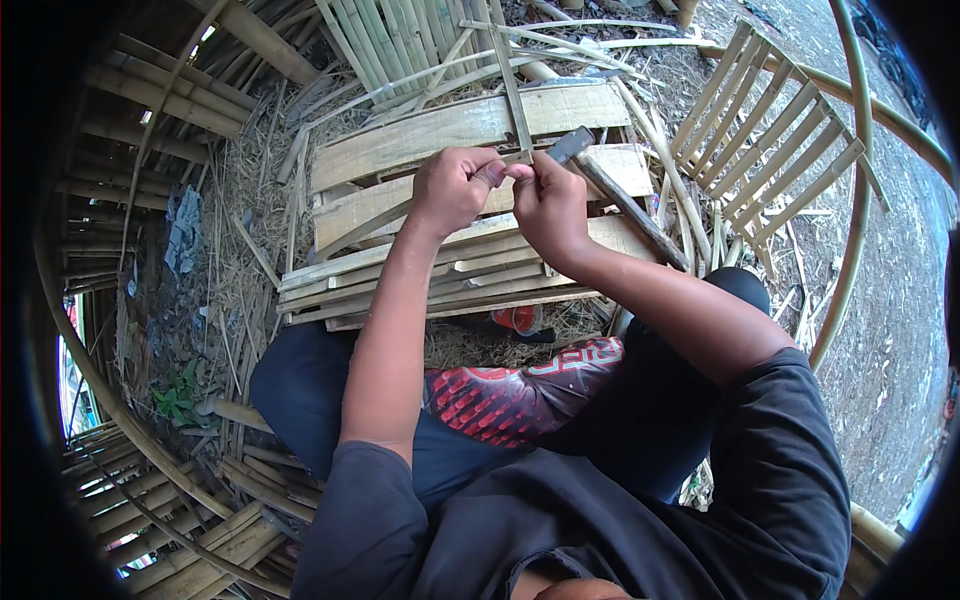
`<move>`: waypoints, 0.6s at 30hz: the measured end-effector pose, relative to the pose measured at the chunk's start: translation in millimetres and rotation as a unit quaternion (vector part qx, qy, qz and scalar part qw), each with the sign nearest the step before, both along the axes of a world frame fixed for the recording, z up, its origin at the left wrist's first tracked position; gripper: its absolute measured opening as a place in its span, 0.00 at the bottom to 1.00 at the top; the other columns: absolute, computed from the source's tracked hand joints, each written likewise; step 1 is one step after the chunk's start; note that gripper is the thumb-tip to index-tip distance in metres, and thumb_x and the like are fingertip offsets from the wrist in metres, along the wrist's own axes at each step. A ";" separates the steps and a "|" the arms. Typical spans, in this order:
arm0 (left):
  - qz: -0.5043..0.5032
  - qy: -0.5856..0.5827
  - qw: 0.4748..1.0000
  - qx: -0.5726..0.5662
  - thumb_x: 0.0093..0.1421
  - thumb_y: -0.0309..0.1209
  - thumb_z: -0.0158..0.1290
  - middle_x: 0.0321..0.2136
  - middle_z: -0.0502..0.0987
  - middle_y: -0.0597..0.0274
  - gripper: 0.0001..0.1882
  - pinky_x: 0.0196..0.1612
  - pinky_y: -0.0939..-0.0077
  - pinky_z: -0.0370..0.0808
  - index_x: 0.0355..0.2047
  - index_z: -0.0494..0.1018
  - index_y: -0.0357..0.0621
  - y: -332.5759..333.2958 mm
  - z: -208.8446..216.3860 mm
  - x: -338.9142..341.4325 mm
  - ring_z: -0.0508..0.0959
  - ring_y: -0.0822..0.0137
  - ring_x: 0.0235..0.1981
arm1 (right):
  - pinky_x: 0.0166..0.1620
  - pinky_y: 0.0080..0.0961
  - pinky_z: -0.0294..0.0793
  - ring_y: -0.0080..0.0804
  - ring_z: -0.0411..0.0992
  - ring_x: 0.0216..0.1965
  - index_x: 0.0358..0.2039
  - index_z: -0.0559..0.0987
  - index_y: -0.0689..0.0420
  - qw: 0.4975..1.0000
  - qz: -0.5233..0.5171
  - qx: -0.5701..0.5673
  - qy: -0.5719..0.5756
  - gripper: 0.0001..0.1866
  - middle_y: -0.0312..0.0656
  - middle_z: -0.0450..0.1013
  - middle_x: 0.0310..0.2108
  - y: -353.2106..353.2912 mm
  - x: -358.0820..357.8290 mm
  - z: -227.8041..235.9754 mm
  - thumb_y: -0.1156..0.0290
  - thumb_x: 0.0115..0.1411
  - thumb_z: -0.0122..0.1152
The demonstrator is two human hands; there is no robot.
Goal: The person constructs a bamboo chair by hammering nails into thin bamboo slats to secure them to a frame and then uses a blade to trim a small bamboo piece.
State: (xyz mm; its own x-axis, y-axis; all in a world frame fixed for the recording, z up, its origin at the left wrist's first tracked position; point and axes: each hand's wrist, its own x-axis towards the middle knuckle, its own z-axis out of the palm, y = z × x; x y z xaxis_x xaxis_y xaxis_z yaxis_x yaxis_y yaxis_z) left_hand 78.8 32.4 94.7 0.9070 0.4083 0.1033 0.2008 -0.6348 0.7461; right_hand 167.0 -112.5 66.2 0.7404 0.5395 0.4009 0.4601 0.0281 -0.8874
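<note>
Above a low bench of light wooden planks (400, 150), my left hand (460, 188) and my right hand (548, 208) come close together, thumbs almost meeting. Both are closed at the near end of a long bamboo strip (516, 95), which stretches away from me past the far edge of the planks. The exact grip is partly hidden by my fingers. Just right of my right hand lies a hammer (628, 208), its metal head away from me and its wooden handle slanting back toward my knee.
Split bamboo lengths (450, 275) lie along the bench's near side. A slatted bamboo panel (770, 130) stands at the far right, another (400, 40) at the far left. A red cup-like thing (518, 318) sits under the near edge. Bamboo scraps and shavings litter the ground.
</note>
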 end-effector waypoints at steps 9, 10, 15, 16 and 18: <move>0.012 0.003 0.999 -0.047 0.69 0.38 0.56 0.20 0.72 0.65 0.15 0.31 0.70 0.67 0.30 0.79 0.40 1.8 6.8 0.2 0.69 0.70 0.24 | 0.27 0.43 0.71 0.55 0.75 0.20 0.29 0.80 0.65 0.998 0.004 -0.038 0.039 0.13 0.56 0.74 0.18 1.7 -1.8 -1.5 0.68 0.69 0.61; -0.010 0.000 0.997 -0.081 0.72 0.38 0.56 0.20 0.69 0.72 0.18 0.33 0.75 0.65 0.29 0.78 0.37 9.3 8.5 -0.1 0.66 0.76 0.26 | 0.27 0.43 0.71 0.56 0.75 0.21 0.29 0.80 0.65 0.997 0.031 -0.047 0.046 0.14 0.56 0.73 0.18 2.0 1.1 4.7 0.68 0.69 0.61; -0.064 -0.014 0.994 -0.092 0.69 0.39 0.60 0.25 0.76 0.70 0.15 0.35 0.79 0.67 0.35 0.81 0.37 11.3 15.6 -4.9 0.70 0.78 0.29 | 0.31 0.46 0.72 0.59 0.77 0.26 0.32 0.77 0.67 0.980 0.178 -0.029 -0.088 0.07 0.59 0.76 0.24 -14.6 34.0 15.3 0.75 0.67 0.62; -0.073 -0.014 0.997 -0.029 0.68 0.37 0.62 0.27 0.79 0.69 0.13 0.35 0.80 0.68 0.38 0.82 0.37 4.6 22.3 -6.0 0.72 0.79 0.29 | 0.33 0.46 0.73 0.61 0.77 0.29 0.35 0.76 0.67 0.973 0.209 -0.069 -0.073 0.04 0.60 0.76 0.28 -20.0 40.3 20.0 0.79 0.65 0.61; -0.045 -0.050 0.998 0.017 0.66 0.34 0.64 0.29 0.82 0.64 0.12 0.34 0.78 0.71 0.41 0.82 0.37 -16.9 32.3 -5.2 0.76 0.75 0.29 | 0.33 0.46 0.74 0.61 0.77 0.30 0.36 0.77 0.67 0.967 0.215 -0.054 -0.123 0.03 0.60 0.76 0.27 -23.5 53.4 17.2 0.79 0.66 0.60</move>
